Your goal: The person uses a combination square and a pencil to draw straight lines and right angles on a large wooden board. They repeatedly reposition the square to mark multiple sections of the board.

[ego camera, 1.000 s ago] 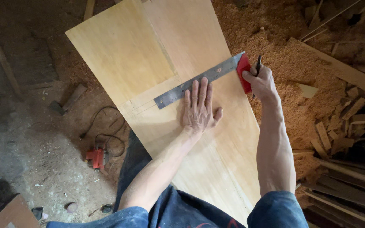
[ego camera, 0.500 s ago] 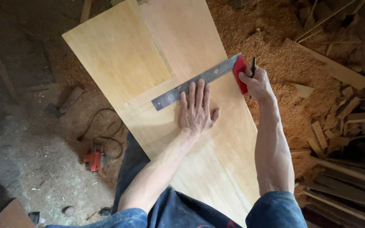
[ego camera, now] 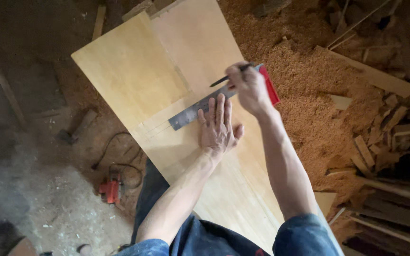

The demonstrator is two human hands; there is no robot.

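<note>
Pale wooden board (ego camera: 134,80) across a sawdust-strewn floor (ego camera: 304,90), scrap wood (ego camera: 380,142) at right. Left hand (ego camera: 219,128) flat, pressing metal square (ego camera: 200,110); right hand (ego camera: 248,87) grip closed around pencil (ego camera: 224,78) above the blade.

Soft daylight brightens the centre, the left and corners fall dim, and focus stays mostly sharp.

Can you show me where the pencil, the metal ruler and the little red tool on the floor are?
pencil (ego camera: 224,78): head view, middle of its dark shaft.
metal ruler (ego camera: 188,115): head view, bare grey blade.
red tool (ego camera: 110,190): head view, its red body.
</note>
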